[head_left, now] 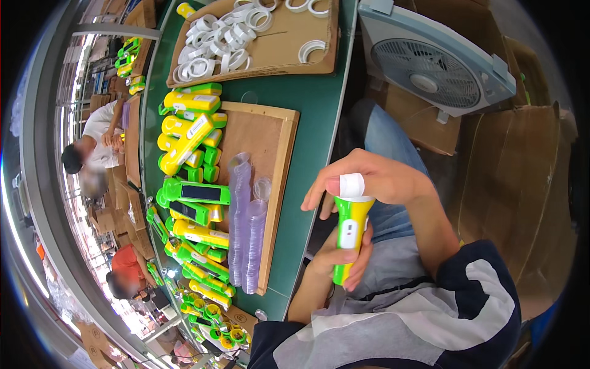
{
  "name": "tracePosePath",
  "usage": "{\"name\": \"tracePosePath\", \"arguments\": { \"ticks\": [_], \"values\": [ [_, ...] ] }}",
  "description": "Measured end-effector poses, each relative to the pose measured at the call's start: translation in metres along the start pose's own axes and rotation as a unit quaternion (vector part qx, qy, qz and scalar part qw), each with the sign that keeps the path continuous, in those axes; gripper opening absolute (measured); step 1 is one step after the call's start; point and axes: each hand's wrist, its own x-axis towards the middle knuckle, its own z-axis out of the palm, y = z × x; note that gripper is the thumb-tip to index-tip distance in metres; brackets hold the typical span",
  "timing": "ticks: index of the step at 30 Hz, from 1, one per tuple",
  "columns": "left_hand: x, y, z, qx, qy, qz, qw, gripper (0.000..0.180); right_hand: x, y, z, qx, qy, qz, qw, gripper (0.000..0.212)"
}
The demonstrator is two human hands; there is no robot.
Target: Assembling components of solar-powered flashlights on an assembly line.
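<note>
Yellow-green flashlight (353, 215), held by the left hand (327, 257) beyond the right edge of the workbench (319, 111), is apparently at ring fitting: the right hand (384, 176) grips the white head ring (352, 185), and seating likely calls for even twisting.

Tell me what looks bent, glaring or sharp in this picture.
Head view: the grey metal beam at left bows, the far-left light strip glares white, the corners fall black, yet the yellow-and-green flashlight looks fairly sharp.
</note>
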Motion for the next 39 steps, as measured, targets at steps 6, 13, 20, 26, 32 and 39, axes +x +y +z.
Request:
{"name": "tracePosePath", "arguments": {
  "ticks": [6, 13, 20, 26, 32, 39],
  "values": [
    [0.009, -0.003, 0.015, 0.579, 0.350, 0.058, 0.734, 0.042, 0.003, -0.019, -0.001, -0.248, 0.024, 0.130, 0.960, 0.057],
    [0.015, -0.036, 0.009, -0.157, -0.157, 0.007, 0.975, 0.037, 0.017, 0.009, 0.011, 0.099, -0.241, -0.243, 0.934, 0.020],
    [0.025, -0.014, -0.003, 0.729, 0.437, 0.110, 0.515, 0.045, 0.003, -0.020, 0.015, -0.435, 0.100, 0.260, 0.856, 0.043],
    [0.012, -0.007, 0.008, 0.457, 0.288, 0.118, 0.833, 0.042, -0.003, -0.009, 0.000, 0.029, 0.083, 0.073, 0.993, 0.051],
    [0.047, 0.011, -0.011, -0.180, -0.319, -0.039, 0.930, 0.037, 0.021, 0.020, 0.009, 0.384, -0.038, -0.165, 0.908, 0.052],
    [0.036, 0.018, -0.004, -0.093, -0.165, 0.002, 0.982, 0.037, 0.016, 0.004, 0.000, 0.276, 0.010, -0.123, 0.953, 0.038]
  ]
}}
